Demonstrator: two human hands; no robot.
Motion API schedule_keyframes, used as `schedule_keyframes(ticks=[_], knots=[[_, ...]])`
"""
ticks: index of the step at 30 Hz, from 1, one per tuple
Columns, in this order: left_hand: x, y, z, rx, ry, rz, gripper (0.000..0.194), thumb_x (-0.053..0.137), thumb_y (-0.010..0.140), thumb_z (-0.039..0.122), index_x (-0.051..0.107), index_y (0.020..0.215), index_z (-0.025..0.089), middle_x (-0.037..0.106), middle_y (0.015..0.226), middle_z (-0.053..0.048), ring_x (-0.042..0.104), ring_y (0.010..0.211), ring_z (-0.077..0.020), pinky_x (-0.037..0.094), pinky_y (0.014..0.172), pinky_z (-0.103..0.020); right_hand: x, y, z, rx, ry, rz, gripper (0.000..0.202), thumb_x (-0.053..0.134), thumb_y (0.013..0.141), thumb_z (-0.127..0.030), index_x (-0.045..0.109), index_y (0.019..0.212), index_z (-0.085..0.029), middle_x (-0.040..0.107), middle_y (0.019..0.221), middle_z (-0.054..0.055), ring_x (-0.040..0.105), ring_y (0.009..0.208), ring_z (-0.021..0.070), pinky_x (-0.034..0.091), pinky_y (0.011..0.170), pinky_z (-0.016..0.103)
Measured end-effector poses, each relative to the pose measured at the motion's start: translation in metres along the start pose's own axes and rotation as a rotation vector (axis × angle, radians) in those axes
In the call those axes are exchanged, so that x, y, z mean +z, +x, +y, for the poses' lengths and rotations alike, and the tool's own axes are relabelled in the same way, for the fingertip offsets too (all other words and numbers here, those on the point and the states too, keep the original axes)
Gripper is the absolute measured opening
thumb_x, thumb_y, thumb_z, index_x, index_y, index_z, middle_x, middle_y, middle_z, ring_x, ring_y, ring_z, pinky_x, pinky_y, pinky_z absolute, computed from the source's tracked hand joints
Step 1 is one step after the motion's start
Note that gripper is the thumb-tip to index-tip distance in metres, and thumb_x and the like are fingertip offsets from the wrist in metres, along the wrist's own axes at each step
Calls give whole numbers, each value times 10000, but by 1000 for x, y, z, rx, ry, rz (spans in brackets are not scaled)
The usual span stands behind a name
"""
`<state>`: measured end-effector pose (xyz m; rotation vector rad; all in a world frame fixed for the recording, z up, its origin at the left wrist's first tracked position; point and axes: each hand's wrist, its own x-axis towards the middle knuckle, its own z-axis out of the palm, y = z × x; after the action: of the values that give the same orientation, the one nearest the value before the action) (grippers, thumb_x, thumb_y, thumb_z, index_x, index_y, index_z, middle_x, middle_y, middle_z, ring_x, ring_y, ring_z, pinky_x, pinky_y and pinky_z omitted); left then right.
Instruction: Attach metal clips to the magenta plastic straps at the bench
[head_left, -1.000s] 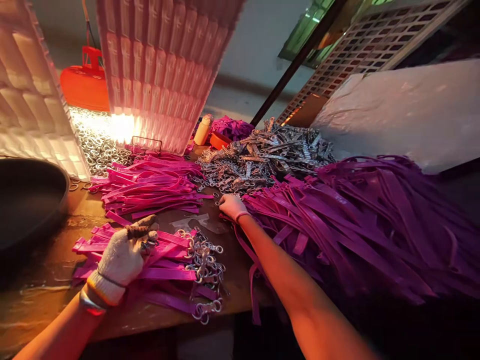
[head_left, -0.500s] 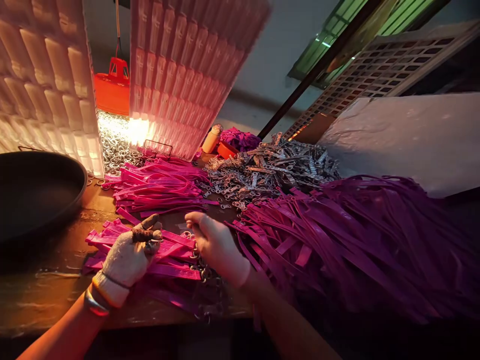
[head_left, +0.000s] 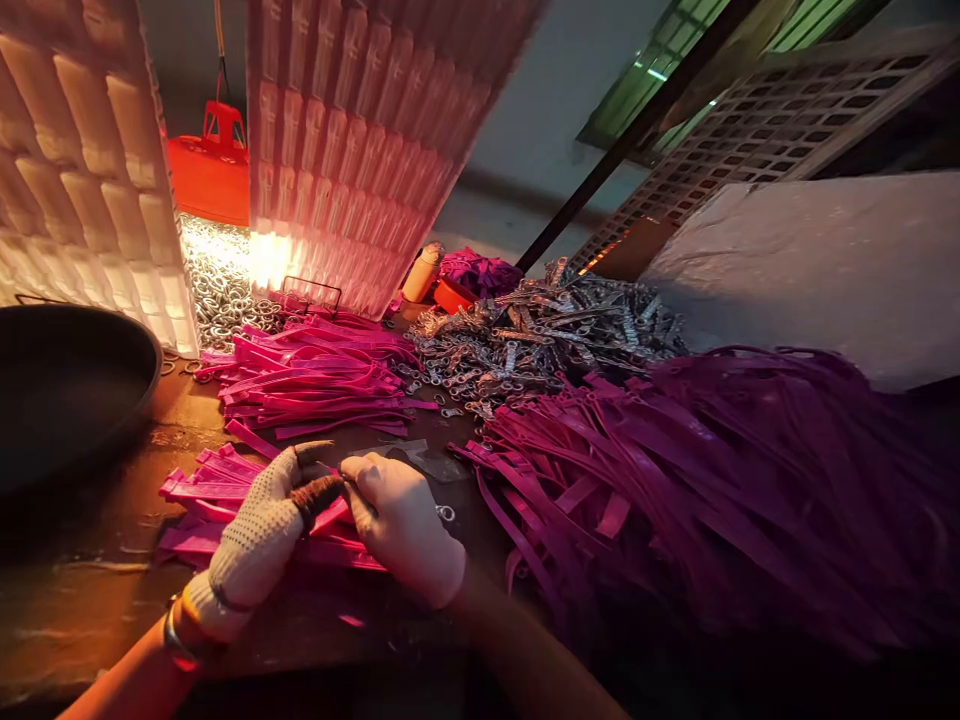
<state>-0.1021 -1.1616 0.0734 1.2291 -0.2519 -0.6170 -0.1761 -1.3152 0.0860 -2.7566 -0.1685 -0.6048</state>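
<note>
My left hand (head_left: 266, 530), in a whitish dotted glove with dark wrapping on its fingers, meets the other hand's fingertips in front of me. Its fingers are bent together; whatever lies between them is hidden. Also gloved, my right hand (head_left: 401, 515) is closed in a pinch against the left fingers, and I cannot make out what it grips. Beneath both hands lie magenta straps (head_left: 202, 490), partly covered by them. A small metal clasp (head_left: 445, 513) shows just right of my right hand. Beyond the hands is another bundle of magenta straps (head_left: 315, 370).
A dark round pan (head_left: 146, 400) stands at the left. A red lamp (head_left: 210, 180) hangs over metal rings (head_left: 225, 300), between moulded panels (head_left: 360, 150). Behind are heaped metal clasps (head_left: 555, 325) and a small orange bowl (head_left: 454, 295). A large purple strap pile (head_left: 712, 470) fills the right.
My right hand has moved left to meet my left hand's fingers. The dangling metal links beside it no longer show there. The left hand has turned, showing more of its back.
</note>
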Motion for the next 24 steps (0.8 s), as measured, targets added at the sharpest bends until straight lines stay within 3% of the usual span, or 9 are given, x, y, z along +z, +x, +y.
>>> schedule_keyframes(ticks=[4, 8, 10, 14, 17, 19, 21, 24], knots=[[3, 0, -2, 60, 115, -18, 452, 794, 781, 282, 651, 1206, 221, 713, 961, -34, 643, 806, -154, 522, 721, -241, -5, 3, -4, 68, 169, -54, 171, 527, 928, -146, 581, 774, -200, 627, 746, 1, 548, 696, 137, 347, 666, 273], [4, 2, 3, -125, -132, -78, 477, 771, 803, 323, 623, 1248, 236, 616, 755, 29, 452, 506, -62, 449, 549, -211, -1, 3, -14, 83, 26, 117, 226, 494, 854, -127, 481, 641, -201, 504, 591, -22, 415, 562, 118, 240, 593, 309], [6, 2, 6, -135, -235, -106, 569, 819, 743, 396, 623, 1252, 234, 631, 781, 12, 503, 533, -80, 485, 568, -230, 0, 3, -16, 97, 0, 193, 250, 459, 882, -137, 482, 640, -200, 483, 566, -28, 388, 536, 108, 229, 583, 308], [16, 3, 14, -207, -276, -137, 701, 895, 622, 460, 637, 1228, 220, 698, 969, -70, 679, 809, -200, 563, 684, -288, -7, 1, -8, 118, 6, 193, 300, 447, 925, -160, 494, 632, -197, 475, 530, -39, 392, 499, 94, 247, 570, 297], [29, 12, 18, -322, -177, -97, 628, 898, 616, 366, 650, 1163, 186, 714, 958, -83, 680, 775, -191, 566, 672, -286, -13, -4, 5, -50, -167, 249, 289, 468, 920, -193, 532, 638, -196, 505, 547, -11, 406, 517, 124, 225, 587, 338], [36, 19, 18, -317, -108, -83, 581, 880, 629, 329, 651, 1139, 172, 709, 906, -66, 650, 692, -154, 543, 616, -256, -14, -8, 12, -122, -208, 276, 289, 466, 933, -209, 554, 659, -191, 531, 572, 5, 421, 535, 134, 221, 595, 346], [40, 25, 17, -293, -50, -82, 548, 849, 664, 347, 643, 1139, 170, 694, 846, -43, 583, 583, -109, 468, 510, -209, -12, -9, 16, -72, -119, 252, 298, 458, 956, -213, 560, 678, -188, 546, 592, 5, 438, 552, 131, 242, 601, 334], [40, 31, 17, -237, 41, -114, 429, 769, 764, 385, 631, 1114, 179, 669, 796, -20, 508, 517, -80, 362, 442, -181, -9, -4, 25, 188, 287, 147, 327, 454, 987, -255, 545, 680, -190, 535, 616, -15, 465, 580, 115, 305, 595, 278]])
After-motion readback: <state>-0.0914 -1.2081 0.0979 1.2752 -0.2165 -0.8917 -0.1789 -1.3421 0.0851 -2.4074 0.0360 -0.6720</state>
